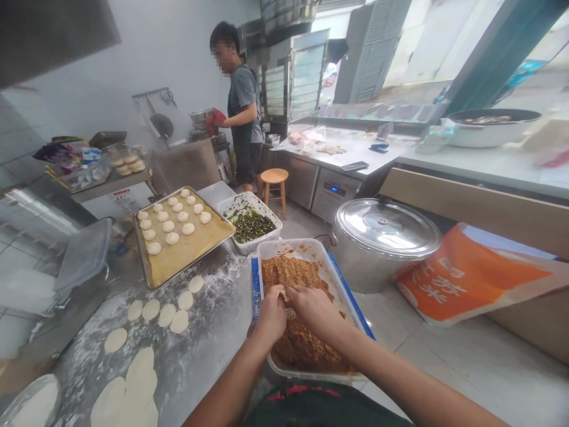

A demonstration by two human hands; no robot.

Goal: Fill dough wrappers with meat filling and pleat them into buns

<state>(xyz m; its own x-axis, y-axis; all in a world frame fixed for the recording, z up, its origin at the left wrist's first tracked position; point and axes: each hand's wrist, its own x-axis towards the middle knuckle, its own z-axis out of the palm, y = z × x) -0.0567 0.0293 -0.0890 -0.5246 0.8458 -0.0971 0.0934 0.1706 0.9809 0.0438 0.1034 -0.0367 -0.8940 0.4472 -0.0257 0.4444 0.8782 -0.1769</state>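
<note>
Both my hands meet above a clear plastic tub (pixel 306 246) of reddish-brown filling (pixel 293 273). A small pale bun (pixel 281 293) shows between the fingertips, mostly covered by them. My left hand (pixel 270 317) is closed around the bun from the left. From the right, the fingers of my right hand (pixel 313 308) pinch at its top edge. To the left, several round dough wrappers (pixel 151 309) lie on the floured metal table (pixel 213 350). A lined baking tray (pixel 208 249) beyond them carries rows of pleated buns (pixel 182 216).
A white tub of chopped green filling (pixel 251 228) stands past the brown one. A lidded steel pot (pixel 386 237) and an orange sack (pixel 471 279) are at the right. Overlapping dough sheets (pixel 128 391) lie front left. A co-worker (pixel 243 107) stands behind, near a wooden stool (pixel 274 176).
</note>
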